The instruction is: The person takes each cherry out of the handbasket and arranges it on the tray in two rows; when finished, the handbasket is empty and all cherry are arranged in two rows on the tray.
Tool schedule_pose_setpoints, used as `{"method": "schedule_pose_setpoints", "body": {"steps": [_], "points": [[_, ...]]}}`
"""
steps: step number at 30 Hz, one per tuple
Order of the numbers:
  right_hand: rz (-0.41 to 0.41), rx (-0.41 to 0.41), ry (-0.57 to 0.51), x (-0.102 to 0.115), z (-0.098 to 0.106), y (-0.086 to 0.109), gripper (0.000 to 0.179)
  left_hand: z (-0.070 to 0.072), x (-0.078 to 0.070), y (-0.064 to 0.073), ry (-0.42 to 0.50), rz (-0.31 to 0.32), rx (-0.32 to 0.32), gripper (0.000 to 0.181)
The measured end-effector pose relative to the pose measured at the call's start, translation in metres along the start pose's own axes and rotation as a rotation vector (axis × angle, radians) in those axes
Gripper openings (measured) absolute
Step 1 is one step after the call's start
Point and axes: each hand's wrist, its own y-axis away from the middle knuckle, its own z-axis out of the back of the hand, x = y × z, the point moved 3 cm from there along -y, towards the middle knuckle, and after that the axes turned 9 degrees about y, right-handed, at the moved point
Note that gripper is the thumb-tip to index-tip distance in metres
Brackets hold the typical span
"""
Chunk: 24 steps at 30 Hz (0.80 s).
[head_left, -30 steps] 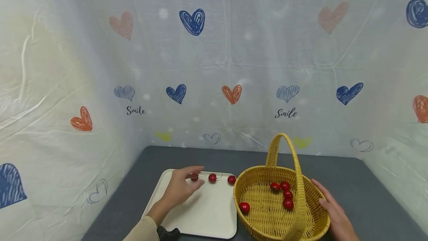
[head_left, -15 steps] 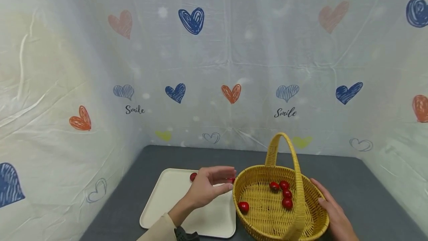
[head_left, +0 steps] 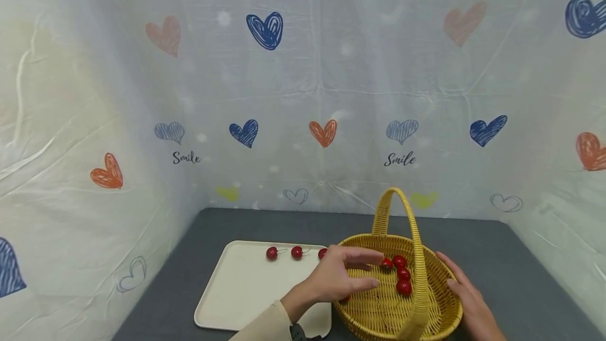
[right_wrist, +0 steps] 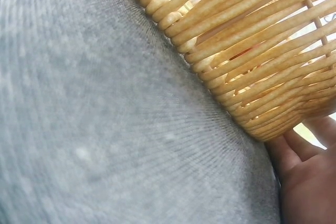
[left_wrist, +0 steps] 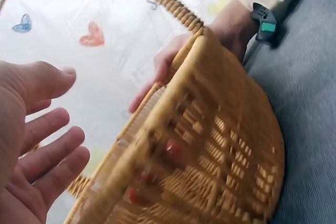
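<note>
My left hand (head_left: 343, 272) is over the left side of a yellow wicker basket (head_left: 374, 325), thumb and fingers apart, nothing visible between them. In the left wrist view its fingers (left_wrist: 55, 145) are loosely spread beside the basket rim. My right hand (head_left: 475, 304) holds the basket's right side, thumb at the rim and fingers along the outer wall. Inside the basket lie several red cherries (head_left: 404, 288); the left hand partly covers one near the left wall. Three more cherries (head_left: 296, 252) lie along the back of a cream tray (head_left: 251, 288), the rightmost partly hidden by the left hand.
The basket's tall arched handle (head_left: 416, 246) rises over its middle. The tray sits just left of the basket on a dark grey table (head_left: 516, 278). White sheeting (head_left: 355, 78) printed with hearts closes in the back and sides.
My left hand has moved right, from the tray's back row across to over the basket, uncovering the cherries there. My right hand has stayed at the basket's side.
</note>
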Motion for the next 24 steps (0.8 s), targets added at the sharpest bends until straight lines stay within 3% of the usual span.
{"method": "schedule_pose_setpoints", "body": {"steps": [7,13,17,21,24], "points": [[0.022,0.003,0.000,-0.001,0.000,0.000,0.063,-0.029,0.009,-0.027,-0.153,-0.024,0.085,0.044],[0.006,0.019,-0.008,-0.002,-0.003,0.000,0.064,-0.043,0.020,-0.035,-0.333,0.033,0.137,0.043],[0.012,0.026,-0.022,-0.003,-0.004,0.000,0.067,-0.047,0.024,-0.037,-0.519,0.068,0.252,0.048],[0.032,0.019,-0.019,-0.004,-0.002,-0.001,0.066,-0.053,0.027,-0.040,-0.684,0.004,0.402,0.051],[0.037,0.015,-0.008,-0.004,-0.001,-0.002,0.065,-0.056,0.030,-0.041,-0.763,-0.053,0.458,0.049]]}}
